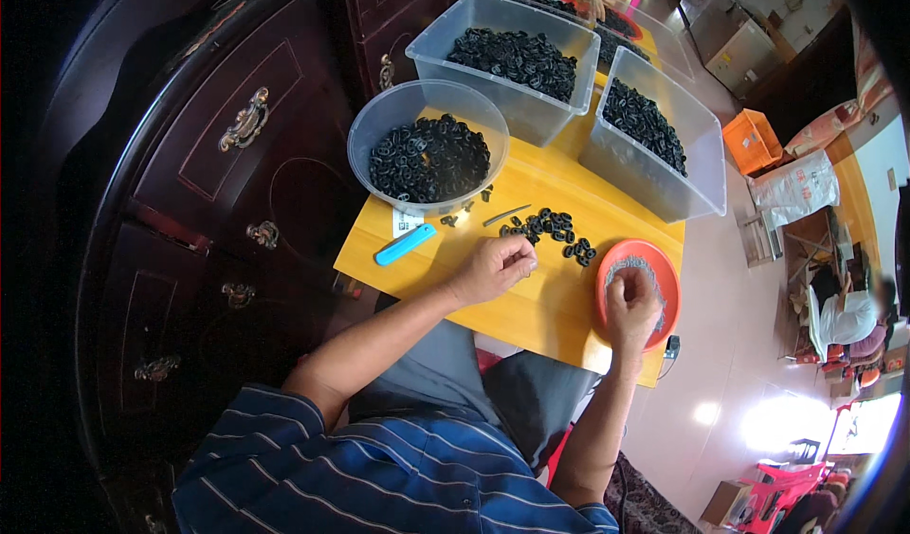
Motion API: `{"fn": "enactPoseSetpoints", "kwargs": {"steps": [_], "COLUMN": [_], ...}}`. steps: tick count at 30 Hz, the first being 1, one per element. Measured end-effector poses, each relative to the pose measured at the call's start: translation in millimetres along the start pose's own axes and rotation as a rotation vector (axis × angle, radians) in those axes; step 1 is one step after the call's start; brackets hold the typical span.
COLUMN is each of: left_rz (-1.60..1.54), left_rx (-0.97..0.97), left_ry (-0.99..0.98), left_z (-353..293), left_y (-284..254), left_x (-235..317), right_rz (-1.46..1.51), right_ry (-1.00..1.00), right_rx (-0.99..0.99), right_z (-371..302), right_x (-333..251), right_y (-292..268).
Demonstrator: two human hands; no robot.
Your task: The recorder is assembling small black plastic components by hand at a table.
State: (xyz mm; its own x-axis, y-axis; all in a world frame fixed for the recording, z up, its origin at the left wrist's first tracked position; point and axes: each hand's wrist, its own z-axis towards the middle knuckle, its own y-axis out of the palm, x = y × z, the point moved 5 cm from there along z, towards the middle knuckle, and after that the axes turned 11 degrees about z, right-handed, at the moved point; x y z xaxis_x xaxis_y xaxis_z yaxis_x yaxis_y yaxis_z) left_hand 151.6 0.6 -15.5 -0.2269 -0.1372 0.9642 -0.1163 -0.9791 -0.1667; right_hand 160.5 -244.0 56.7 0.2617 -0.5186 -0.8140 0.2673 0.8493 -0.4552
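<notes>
Over the near part of the yellow table [559, 321], my left hand [498, 267] is closed with its fingers curled together; what it holds, if anything, is hidden. My right hand [632, 308] reaches into a round orange bowl [671, 292] of small grey pieces [654, 271]. Its fingertips are pinched together, and anything between them is too small to make out. Just beyond my left hand lies a loose pile of small black ring-shaped parts [555, 223]. A thin dark stick [507, 215] rests beside that pile. Left of it is a light blue folding-knife-like handle [406, 244].
A round clear tub [363, 150] of black parts stands at the table's left. Behind it is a clear rectangular bin [427, 65], with another bin [706, 179] at right, both holding black parts. Dark wooden drawers [218, 193] border the left. An orange crate [752, 141] sits on the floor.
</notes>
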Motion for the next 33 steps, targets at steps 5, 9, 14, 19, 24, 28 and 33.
{"fn": "enactPoseSetpoints", "kwargs": {"steps": [5, 9, 14, 19, 24, 28, 33], "left_rz": [-0.016, -0.013, -0.083, -0.107, -0.129, 0.002, -0.066], "left_rx": [0.04, 0.022, 0.029, 0.023, 0.013, 0.063, 0.004], "left_ry": [-0.04, -0.054, -0.074, -0.102, -0.053, 0.022, -0.03], "left_z": [3.8, 4.9, 5.2, 4.4, 3.7, 4.3, 4.2], "left_y": [0.4, -0.1, -2.1, -1.9, 0.2, -3.5, 0.1], "left_x": [1.7, 2.0, -5.9, -3.2, -3.4, -3.8, -5.4], "right_rz": [-0.208, -0.272, 0.025, 0.491, 0.665, 0.748, 0.726], "right_ry": [0.049, 0.029, -0.082, 0.221, 0.357, 0.369, 0.378], "right_rx": [0.044, 0.086, 0.156, -0.088, -0.195, -0.188, -0.172], "right_z": [0.3, -4.5, -19.0, -53.4, -63.5, -61.1, -61.7], "right_x": [26.7, 35.7, 10.2, 2.5, 3.7, -0.5, 12.6], "right_y": [-20.3, -22.8, 3.1, 69.8, 107.9, 113.4, 109.7]}}
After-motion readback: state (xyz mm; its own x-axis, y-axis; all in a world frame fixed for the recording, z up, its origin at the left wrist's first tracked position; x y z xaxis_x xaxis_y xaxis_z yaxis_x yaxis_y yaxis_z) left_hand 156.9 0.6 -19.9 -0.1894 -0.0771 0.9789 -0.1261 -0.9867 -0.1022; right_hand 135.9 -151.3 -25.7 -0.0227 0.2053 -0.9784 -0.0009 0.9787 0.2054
